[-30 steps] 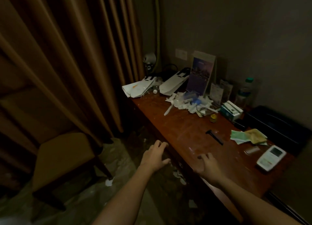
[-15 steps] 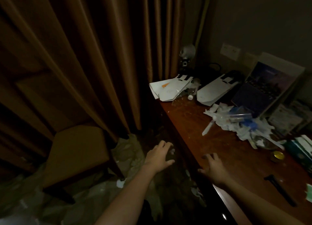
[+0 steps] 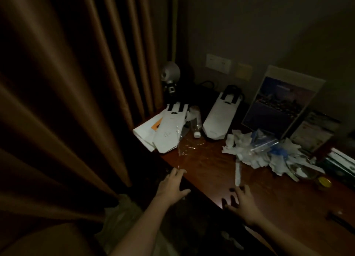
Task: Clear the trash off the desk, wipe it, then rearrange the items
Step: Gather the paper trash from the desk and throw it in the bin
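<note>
The desk (image 3: 207, 165) is running off the right edge, taking a green-and-white box (image 3: 342, 162) and a dark stick-shaped tool (image 3: 339, 218) with it, so neither is showing whole. The heap of crumpled tissue (image 3: 249, 154) is covering the surface beneath it, and a clear bottle (image 3: 196, 124) is lying partly behind a white paper bag (image 3: 169, 133). Print on the standing card (image 3: 278, 106) and the leaflet (image 3: 315, 133) beside it is coming out too dim to read. The round grey object (image 3: 170, 73) by the curtain (image 3: 76, 83) is sitting in shadow, its kind beyond telling. The left forearm (image 3: 134, 230) and the right forearm (image 3: 278, 236) are leaving by the bottom edge, which is also cutting off the chair (image 3: 48, 240) at lower left.
</note>
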A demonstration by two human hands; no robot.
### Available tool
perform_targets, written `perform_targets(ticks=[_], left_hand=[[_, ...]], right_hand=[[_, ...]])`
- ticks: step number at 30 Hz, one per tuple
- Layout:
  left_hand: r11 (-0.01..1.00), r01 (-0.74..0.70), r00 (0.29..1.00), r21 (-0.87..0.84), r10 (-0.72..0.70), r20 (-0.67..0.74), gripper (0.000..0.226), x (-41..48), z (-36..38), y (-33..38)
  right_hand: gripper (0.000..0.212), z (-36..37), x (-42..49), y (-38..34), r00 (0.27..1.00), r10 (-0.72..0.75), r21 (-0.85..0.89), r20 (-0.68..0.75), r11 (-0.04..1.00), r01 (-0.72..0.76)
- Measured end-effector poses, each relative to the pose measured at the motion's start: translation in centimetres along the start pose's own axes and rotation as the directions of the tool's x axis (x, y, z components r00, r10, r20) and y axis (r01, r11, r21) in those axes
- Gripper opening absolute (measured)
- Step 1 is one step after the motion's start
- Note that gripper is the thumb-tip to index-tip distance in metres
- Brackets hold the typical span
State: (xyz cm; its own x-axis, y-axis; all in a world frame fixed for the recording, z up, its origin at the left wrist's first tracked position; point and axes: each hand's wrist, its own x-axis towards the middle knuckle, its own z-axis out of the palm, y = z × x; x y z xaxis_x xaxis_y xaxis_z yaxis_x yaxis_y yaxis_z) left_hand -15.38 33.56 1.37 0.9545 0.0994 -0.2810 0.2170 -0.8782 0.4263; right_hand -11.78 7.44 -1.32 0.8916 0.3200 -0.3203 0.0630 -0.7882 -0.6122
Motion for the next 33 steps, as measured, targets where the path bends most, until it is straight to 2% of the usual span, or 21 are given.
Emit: perform_targets(ticks=[4,8,11,14,17,19,22,25,27,29,31,33], left_hand=[[0.99,-0.122,0.99,0.071,0.116,0.084,0.065,5.3,0.5,1.0],[0.975,-0.139,0.989,0.171,0.128,0.076,0.07,10.6,0.0,2.3],[0.963,-0.156,0.987,0.22,0.143,0.072,0.073,14.6,-0.8,2.7],[0.966,-0.162,0.986,0.199,0.151,0.07,0.073,18.2,-1.3,3.1],[0.978,-0.139,0.989,0.154,0.131,0.062,0.068,20.8,-1.4,3.0],[0.984,-0.148,0.989,0.1,0.149,-0.001,0.058,22.8,-1.6,2.6],[0.998,-0.055,0.993,-0.021,0.053,-0.101,0.046,26.2,-2.3,2.3],[0.982,0.091,0.986,-0.165,-0.113,-0.126,0.059,29.4,-3.2,2.6],[0.95,0.144,0.983,-0.276,-0.17,-0.072,0.075,31.2,-3.8,3.0],[0.911,0.189,0.98,-0.366,-0.198,0.013,0.09,32.8,-4.1,3.3],[0.884,0.243,0.97,-0.399,-0.224,0.094,0.099,33.9,-4.1,3.3],[0.871,0.265,0.964,-0.414,-0.237,0.118,0.102,34.6,-4.0,3.0]], right_hand=[[0.062,-1.8,3.0,0.4,0.996,0.068,-0.057,-0.052,0.996,-0.071],[0.066,-3.8,6.5,1.1,0.982,0.146,-0.035,-0.122,0.988,-0.151],[0.062,-4.8,8.7,1.3,0.975,0.17,-0.056,-0.143,0.982,-0.18],[0.064,-5.3,11.0,1.6,0.959,0.262,-0.009,-0.104,0.964,-0.265],[0.059,-5.2,12.5,1.3,0.927,0.336,0.087,-0.166,0.941,-0.326],[0.055,-5.0,13.6,0.9,0.904,0.38,0.18,-0.194,0.92,-0.348],[0.052,-4.7,15.1,0.9,0.802,0.533,0.39,-0.27,0.822,-0.416],[0.046,-4.7,16.3,0.7,0.634,0.698,0.606,-0.333,0.674,-0.423],[0.053,-5.0,17.2,0.6,0.55,0.772,0.711,-0.318,0.578,-0.4],[0.071,-5.6,18.4,0.6,0.488,0.822,0.782,-0.294,0.501,-0.372],[0.081,-6.1,19.7,0.6,0.426,0.86,0.816,-0.281,0.448,-0.365],[0.083,-6.6,20.9,0.5,0.378,0.885,0.837,-0.273,0.412,-0.36]])
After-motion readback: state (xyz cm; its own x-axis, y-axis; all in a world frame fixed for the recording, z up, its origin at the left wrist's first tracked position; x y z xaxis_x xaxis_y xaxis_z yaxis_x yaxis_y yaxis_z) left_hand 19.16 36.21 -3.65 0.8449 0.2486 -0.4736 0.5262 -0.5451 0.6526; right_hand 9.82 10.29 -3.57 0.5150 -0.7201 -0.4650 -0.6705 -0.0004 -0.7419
